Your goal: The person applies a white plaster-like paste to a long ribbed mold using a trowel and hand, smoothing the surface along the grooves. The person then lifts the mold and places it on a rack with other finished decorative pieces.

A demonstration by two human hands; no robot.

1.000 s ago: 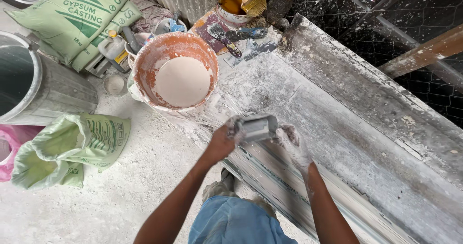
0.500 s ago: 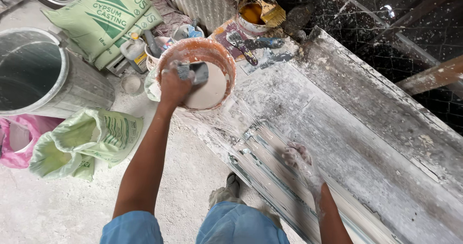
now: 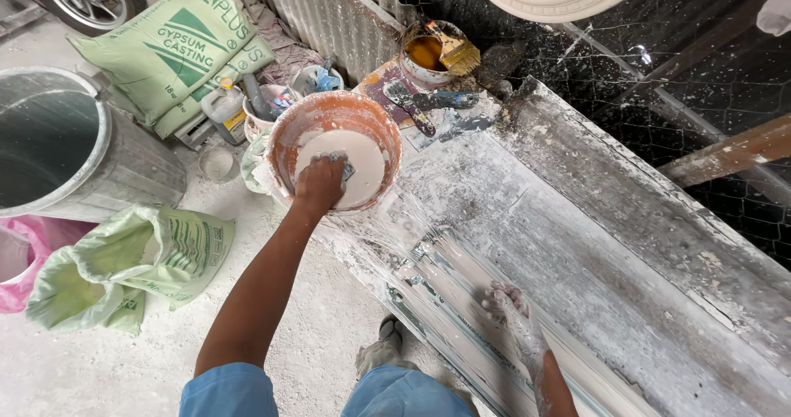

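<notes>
The left hand (image 3: 320,184) reaches out over the orange bowl (image 3: 284,137) and is closed around a small grey scraper (image 3: 342,168), whose blade dips into the white plaster (image 3: 362,157) filling the bowl's bottom. The bowl sits at the near end of the bench (image 3: 626,244), within arm's reach of the work — a sensible station for wet material. The right hand (image 3: 511,310), coated white, lies flat with fingers spread on the long ridged moulding (image 3: 449,297) that runs along the bench edge, apparently steadying it while the other arm is away. A clear plastic sheet (image 3: 395,227) lies between bowl and moulding, likely there to catch drips. Beyond the bowl stands a small pot with amber liquid (image 3: 425,54) and a brush (image 3: 451,50) resting across its rim, with trowels (image 3: 428,108) laid beside it. On the floor stand a metal drum (image 3: 124,170), a green open sack (image 3: 156,252) just beside it, and a full green sack (image 3: 177,50) propped further back — supplies kept off the working surface.
</notes>
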